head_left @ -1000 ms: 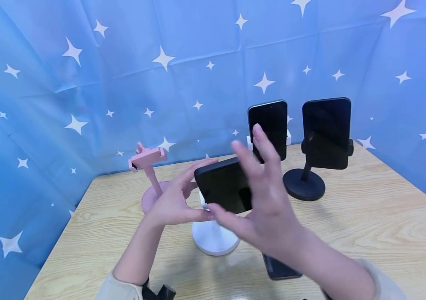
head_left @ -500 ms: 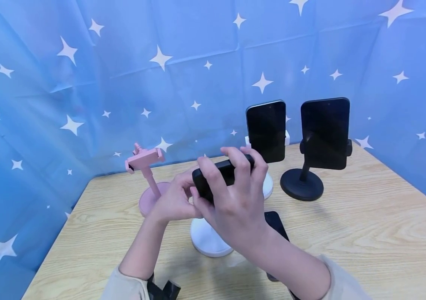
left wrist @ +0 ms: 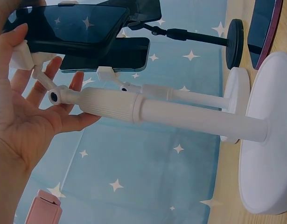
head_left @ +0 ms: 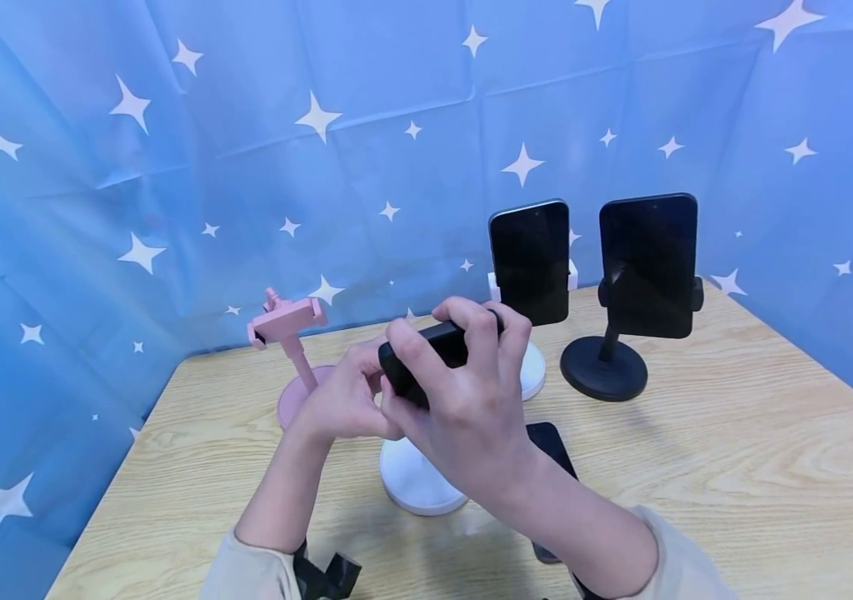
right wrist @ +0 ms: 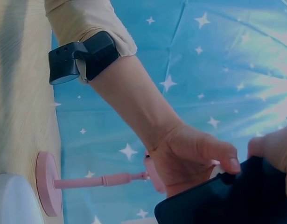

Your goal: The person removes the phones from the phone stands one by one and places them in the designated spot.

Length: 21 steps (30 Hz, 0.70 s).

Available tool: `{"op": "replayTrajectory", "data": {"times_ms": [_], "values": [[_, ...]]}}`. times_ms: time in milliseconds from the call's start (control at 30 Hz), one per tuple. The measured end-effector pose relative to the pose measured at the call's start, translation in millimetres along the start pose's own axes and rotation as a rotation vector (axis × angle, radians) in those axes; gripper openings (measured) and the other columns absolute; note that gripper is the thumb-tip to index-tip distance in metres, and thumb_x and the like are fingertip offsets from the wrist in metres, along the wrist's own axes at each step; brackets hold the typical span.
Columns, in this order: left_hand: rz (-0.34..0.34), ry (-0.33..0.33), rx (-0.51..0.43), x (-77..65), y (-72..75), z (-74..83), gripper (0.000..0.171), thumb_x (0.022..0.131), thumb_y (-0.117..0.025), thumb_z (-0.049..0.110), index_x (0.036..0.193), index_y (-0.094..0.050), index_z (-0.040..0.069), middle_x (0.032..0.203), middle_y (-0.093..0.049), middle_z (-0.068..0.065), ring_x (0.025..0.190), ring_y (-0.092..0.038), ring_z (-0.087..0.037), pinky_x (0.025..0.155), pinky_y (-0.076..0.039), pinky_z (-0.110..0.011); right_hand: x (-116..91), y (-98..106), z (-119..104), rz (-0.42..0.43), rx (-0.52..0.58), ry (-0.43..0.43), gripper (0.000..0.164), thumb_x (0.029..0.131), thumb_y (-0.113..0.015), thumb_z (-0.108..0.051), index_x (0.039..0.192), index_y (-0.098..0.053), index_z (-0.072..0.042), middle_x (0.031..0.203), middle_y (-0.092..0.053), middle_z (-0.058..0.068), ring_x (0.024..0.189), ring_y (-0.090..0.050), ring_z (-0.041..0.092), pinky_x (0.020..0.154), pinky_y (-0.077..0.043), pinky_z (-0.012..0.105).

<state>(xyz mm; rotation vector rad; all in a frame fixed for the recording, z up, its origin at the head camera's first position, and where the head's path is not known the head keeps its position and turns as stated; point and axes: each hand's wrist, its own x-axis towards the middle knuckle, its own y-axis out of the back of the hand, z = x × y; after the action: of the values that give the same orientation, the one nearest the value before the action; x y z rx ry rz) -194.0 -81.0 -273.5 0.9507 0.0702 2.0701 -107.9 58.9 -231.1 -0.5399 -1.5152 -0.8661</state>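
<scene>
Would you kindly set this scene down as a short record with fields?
Right hand: grips the black phone
Left hand: holds the clamp area of the front white stand
Black phone seated in clamp: cannot tell
Rear white stand: bears a phone, portrait
Black stand: bears another phone, portrait
Pink stand: no phone
Loose phone: lying on the table
Backdrop: blue with white stars
</scene>
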Motion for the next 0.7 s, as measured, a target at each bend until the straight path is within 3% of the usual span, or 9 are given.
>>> {"op": "replayTrajectory", "data": {"times_ms": [267, 700], "values": [[-0.037, -0.017, -0.032, 2.7, 2.2, -1.4, 0.036, 0.059, -0.060, -0.011, 0.093, -0.057, 0.000, 0.092, -0.053, 0.000, 0.083, -0.049, -0.016, 0.062, -0.051, -0.031, 1.8, 0.8, -0.5, -0.010, 0.008, -0.019, 0.033, 0.062, -0.069, -0.009, 0.092, -0.056, -0.008, 0.095, -0.043, 0.022, 0.089, -0.042, 0.035, 0.077, -0.031, 0.052], [-0.046, 0.023, -0.055, 1.4, 4.6, -0.7, 0.040, 0.063, -0.064, -0.009, 0.098, -0.063, 0.011, 0.097, -0.055, 0.003, 0.088, -0.049, -0.016, 0.073, -0.050, -0.031, 1.7, 3.7, 3.3, -0.080, 0.095, -0.047, 0.034, 0.062, -0.068, -0.008, 0.094, -0.057, -0.007, 0.098, -0.042, 0.021, 0.091, -0.042, 0.033, 0.081, -0.028, 0.053]]}}
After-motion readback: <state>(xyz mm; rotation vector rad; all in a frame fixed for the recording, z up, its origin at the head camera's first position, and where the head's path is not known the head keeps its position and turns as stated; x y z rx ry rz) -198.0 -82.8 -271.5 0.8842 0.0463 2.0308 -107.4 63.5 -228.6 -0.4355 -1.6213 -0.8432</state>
